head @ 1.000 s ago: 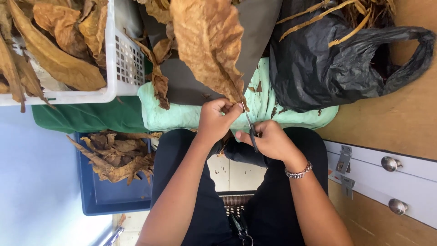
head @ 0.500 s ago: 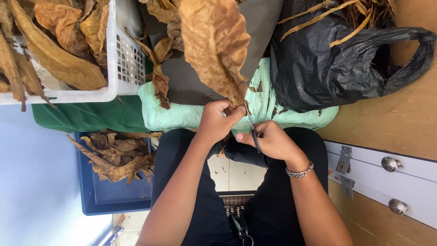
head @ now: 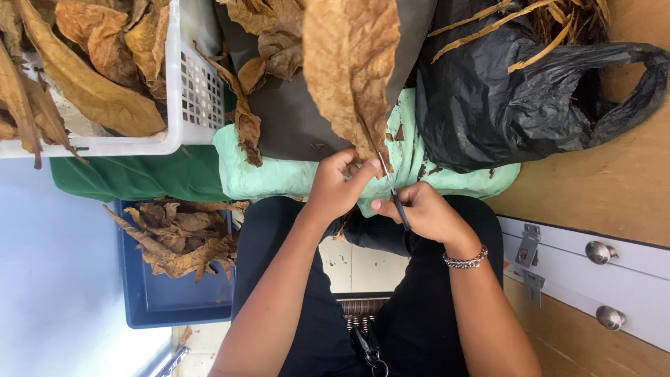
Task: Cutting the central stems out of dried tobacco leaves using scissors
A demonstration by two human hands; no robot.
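Left hand (head: 335,188) pinches dried leaf (head: 351,70); right hand (head: 426,213) grips blade (head: 396,199).

Leaf (head: 349,70) swung slightly right; hands (head: 380,192) barely moved.

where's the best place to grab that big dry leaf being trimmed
Grip the big dry leaf at its narrow lower tip, coming from the left as the left hand does. The blade looks thin and brittle, while the midrib converges there; the right hand works the small blade alongside.
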